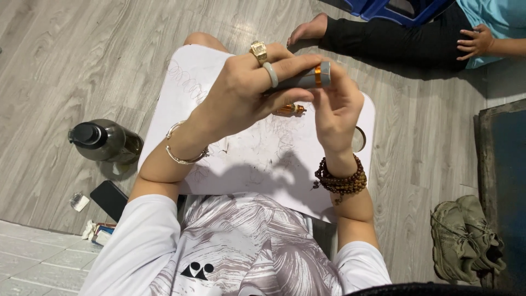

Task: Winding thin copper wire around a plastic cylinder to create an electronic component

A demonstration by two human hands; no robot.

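Head view, looking down. A white lap tray (241, 159), scribbled with pencil marks, is filling the centre of the frame over grey wood-look flooring (82, 60); a dark bottle with a black cap (104, 141) is lying at left, and a pair of worn olive shoes (466, 235) is sitting at lower right. Another person is sitting on the floor at upper right, one hand (474, 41) resting on a black-clad leg.

Above the tray, the left hand (246, 93), wearing two rings, is clasping a grey pen-like barrel with an orange band (307, 79), while the right hand (337, 107) is pinching the barrel's banded end between its fingertips. The barrel is lying almost level across the frame, its long axis running left to right and rising slightly, banded end pointing toward the right edge. A small orange-and-brass part (290, 109) is sitting just beneath the hands, apart from the barrel, so the work appears to be midway: barrel in hand, small part not yet joined.
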